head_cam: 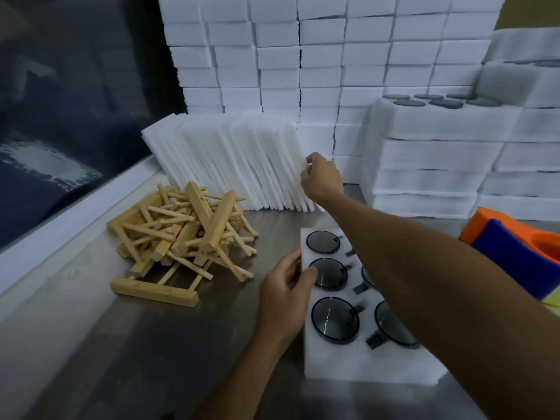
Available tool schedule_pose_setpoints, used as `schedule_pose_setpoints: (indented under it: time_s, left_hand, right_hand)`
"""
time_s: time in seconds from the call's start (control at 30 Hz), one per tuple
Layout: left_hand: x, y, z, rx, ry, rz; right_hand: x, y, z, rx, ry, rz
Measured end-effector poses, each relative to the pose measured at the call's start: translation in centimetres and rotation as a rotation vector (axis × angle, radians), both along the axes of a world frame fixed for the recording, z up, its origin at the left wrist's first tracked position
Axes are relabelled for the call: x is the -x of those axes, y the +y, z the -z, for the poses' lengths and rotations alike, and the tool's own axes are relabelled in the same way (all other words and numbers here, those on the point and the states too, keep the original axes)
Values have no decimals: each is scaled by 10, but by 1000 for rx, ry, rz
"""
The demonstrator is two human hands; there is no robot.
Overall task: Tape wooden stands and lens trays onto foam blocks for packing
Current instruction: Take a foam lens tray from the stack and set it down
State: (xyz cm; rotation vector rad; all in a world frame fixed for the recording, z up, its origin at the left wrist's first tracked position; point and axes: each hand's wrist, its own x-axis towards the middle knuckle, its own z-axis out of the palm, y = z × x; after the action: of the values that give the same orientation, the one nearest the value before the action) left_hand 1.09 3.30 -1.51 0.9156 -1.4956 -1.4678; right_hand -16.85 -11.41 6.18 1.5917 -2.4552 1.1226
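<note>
A white foam lens tray (339,363) with several dark round lenses lies on the steel table in front of me. My left hand (286,291) grips its left edge, thumb on top beside a lens. My right hand (321,178) reaches across the tray to a leaning row of thin white foam sheets (236,165) and pinches the edge of the rightmost sheet. A heap of wooden stands (181,237) sits to the left of the tray. My right forearm hides part of the tray.
Stacks of white foam blocks (303,56) form a wall at the back. More foam lens trays (439,140) are piled at the right. An orange and blue tape dispenser (515,244) sits at the right edge. A dark window runs along the left.
</note>
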Motion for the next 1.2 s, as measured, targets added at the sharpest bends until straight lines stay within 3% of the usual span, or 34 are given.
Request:
schedule_pose_setpoints:
  time_s: [0.3, 0.5, 0.63, 0.87, 1.07, 1.2]
  left_hand:
    - [-1, 4, -5, 2, 17, -17]
    - [0, 7, -9, -9, -21, -51]
    - [1, 7, -31, 93, -166, -190]
    - [6, 7, -98, 74, 99, -93]
    - [-6, 15, -94, 64, 65, 9]
    - [-14, 22, -83, 29, 48, 43]
  right_hand:
    - [32, 69, -36, 306, 27, 221]
    - [28, 144, -56, 516, -272, 95]
    - [16, 193, -58, 483, -536, -23]
    - [-4, 245, -52, 389, -962, -152]
    - [-5, 272, -35, 319, -1042, -180]
    - [-2, 279, -21, 305, -875, -149]
